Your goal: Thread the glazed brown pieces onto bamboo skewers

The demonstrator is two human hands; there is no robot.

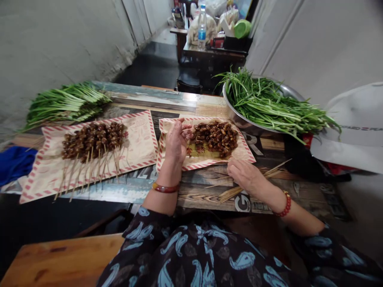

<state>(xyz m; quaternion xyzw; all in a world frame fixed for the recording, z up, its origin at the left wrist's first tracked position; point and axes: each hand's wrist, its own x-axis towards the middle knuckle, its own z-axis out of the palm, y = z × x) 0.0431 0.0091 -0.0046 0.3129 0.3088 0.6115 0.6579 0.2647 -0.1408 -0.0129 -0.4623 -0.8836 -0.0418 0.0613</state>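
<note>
My left hand (176, 140) is at the left edge of a pile of dark, sauced meat pieces (220, 137), its fingers curled in; what they hold, if anything, is hidden. The meat lies on a red-striped paper sheet (206, 164). My right hand (244, 174) is closed, fingertips together at that sheet's front edge; I cannot make out anything in them. Thin bamboo skewers (229, 195) lie on the table beneath and beside it. To the left, loaded meat skewers (94, 139) rest side by side on another striped sheet (139, 139), bare ends toward me.
A metal bowl (235, 113) heaped with green chives (269, 101) stands at the back right. More chives (67, 101) lie at the back left, and a blue cloth (16, 163) at the left edge. A white cap-like object (353, 127) is at right.
</note>
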